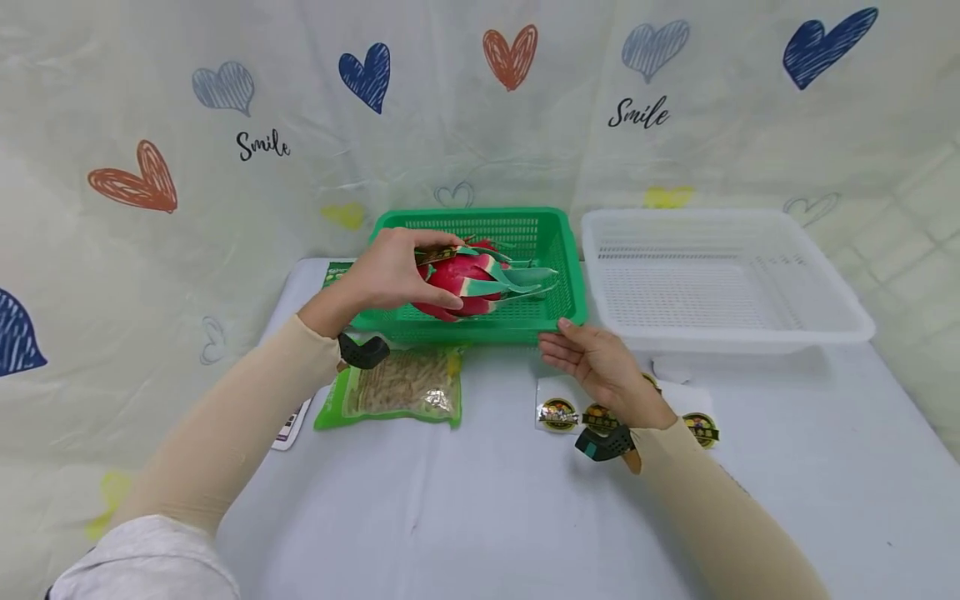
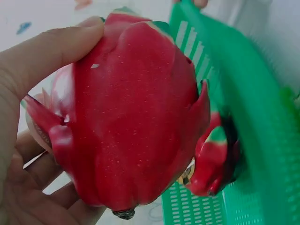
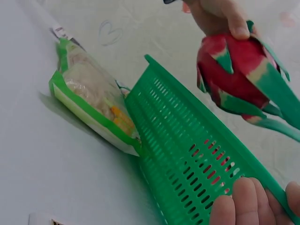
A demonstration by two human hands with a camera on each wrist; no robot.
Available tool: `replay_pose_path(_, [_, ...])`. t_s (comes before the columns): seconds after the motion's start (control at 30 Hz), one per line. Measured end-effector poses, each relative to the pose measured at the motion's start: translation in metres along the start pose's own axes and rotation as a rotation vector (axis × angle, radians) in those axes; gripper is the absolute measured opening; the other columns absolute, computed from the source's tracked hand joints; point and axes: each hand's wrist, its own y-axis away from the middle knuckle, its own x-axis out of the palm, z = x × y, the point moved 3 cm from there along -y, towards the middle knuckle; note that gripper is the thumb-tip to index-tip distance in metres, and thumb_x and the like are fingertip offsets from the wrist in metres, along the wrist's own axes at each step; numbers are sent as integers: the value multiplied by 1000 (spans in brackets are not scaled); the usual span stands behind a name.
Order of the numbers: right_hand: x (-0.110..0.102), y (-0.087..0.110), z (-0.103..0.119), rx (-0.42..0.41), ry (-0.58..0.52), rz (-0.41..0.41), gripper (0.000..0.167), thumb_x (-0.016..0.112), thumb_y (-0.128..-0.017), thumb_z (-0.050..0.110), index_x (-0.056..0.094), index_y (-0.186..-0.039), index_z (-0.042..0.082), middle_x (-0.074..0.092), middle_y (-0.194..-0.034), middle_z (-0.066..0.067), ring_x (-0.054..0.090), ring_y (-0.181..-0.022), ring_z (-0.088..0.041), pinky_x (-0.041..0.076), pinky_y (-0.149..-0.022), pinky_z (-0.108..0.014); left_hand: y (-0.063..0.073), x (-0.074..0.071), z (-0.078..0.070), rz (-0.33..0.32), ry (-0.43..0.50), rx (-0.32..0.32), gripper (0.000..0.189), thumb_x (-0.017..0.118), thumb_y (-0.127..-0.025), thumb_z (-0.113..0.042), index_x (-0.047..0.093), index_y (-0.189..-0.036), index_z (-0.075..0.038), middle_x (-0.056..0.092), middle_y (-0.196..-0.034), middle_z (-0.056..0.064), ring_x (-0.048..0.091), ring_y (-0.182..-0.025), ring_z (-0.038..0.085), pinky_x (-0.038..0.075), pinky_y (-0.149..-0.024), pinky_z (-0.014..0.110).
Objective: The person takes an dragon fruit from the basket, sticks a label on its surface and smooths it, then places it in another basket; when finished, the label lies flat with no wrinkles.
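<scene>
My left hand grips a red dragon fruit with green-tipped scales, thumb on one side and fingers on the other. The fruit is over the green basket, its long green leaves pointing right in the head view. A dark and gold label shows near the fingers. Another red dragon fruit lies inside the basket, mostly hidden in the head view. My right hand pinches the basket's front right rim, its fingers along the outer wall and the thumb over the edge.
A white basket stands right of the green one. In front lie a clear-and-green bag of pale food and a sheet of round black-and-gold stickers. A white card-like item is partly behind the left arm. A heart-printed cloth hangs behind.
</scene>
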Motion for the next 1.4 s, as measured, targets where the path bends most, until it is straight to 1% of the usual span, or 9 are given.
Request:
replay_pose_path(0.17, [0,0,-1,0,14,3,20,54,-109,21,64,-113,5,82,-98,-4,79,-93,-14,62,-90,-29,-24,5,10,77,-38,-25,79,92,-76,-43,60,-145,-21,64,-144,1,61,-126,20,59,-97,40])
replay_pose_path(0.3, [-2,1,-1,1,16,0,18,54,-109,21,66,-108,8,82,-98,-4,79,-92,-14,62,-89,-29,-38,17,19,163,-68,-31,80,90,-79,-43,58,-147,-17,61,-147,2,60,-130,23,57,-102,42])
replay_pose_path(0.4, [-3,0,0,1,14,2,18,55,-108,22,69,-103,10,82,-97,-3,79,-91,-14,63,-89,-29,-45,25,22,210,-93,-23,80,89,-81,-42,56,-148,-14,60,-148,5,59,-133,26,57,-103,42])
replay_pose_path(0.6, [-1,0,-2,3,20,1,19,57,-107,23,72,-100,12,82,-97,-3,79,-91,-13,63,-89,-29,-52,35,28,281,-116,-10,81,86,-84,-40,52,-151,-10,57,-151,8,55,-138,28,56,-104,43])
replay_pose_path(0.8, [-1,1,0,4,28,1,20,56,-108,24,72,-102,12,82,-100,-3,79,-93,-13,62,-89,-28,-58,40,28,341,-184,-3,84,85,-85,-41,47,-154,-10,54,-154,9,53,-140,28,55,-106,43])
replay_pose_path(1.03, [-1,2,-1,0,28,-5,20,56,-108,23,73,-101,13,82,-98,-3,79,-92,-14,63,-89,-29,-60,42,26,378,-212,-16,86,85,-86,-41,45,-154,-7,52,-156,10,51,-142,29,52,-110,44])
replay_pose_path(1.17, [0,1,-2,-2,27,-3,19,58,-107,23,73,-100,13,82,-98,-4,79,-91,-14,63,-89,-30,-59,43,25,393,-237,-35,85,85,-86,-40,45,-154,-8,52,-155,10,50,-143,28,53,-110,43])
replay_pose_path(1.23, [0,1,-2,-2,28,-4,19,58,-107,23,72,-103,11,82,-98,-4,79,-91,-14,63,-89,-30,-59,44,22,399,-253,-30,85,85,-86,-40,45,-154,-7,52,-155,10,50,-142,28,53,-109,43])
replay_pose_path(1.4, [-1,0,-1,-8,25,-13,23,58,-107,23,67,-113,3,82,-97,-3,79,-91,-14,63,-88,-29,-59,47,14,404,-304,17,83,84,-87,-39,45,-153,-5,53,-152,11,53,-138,27,51,-111,43])
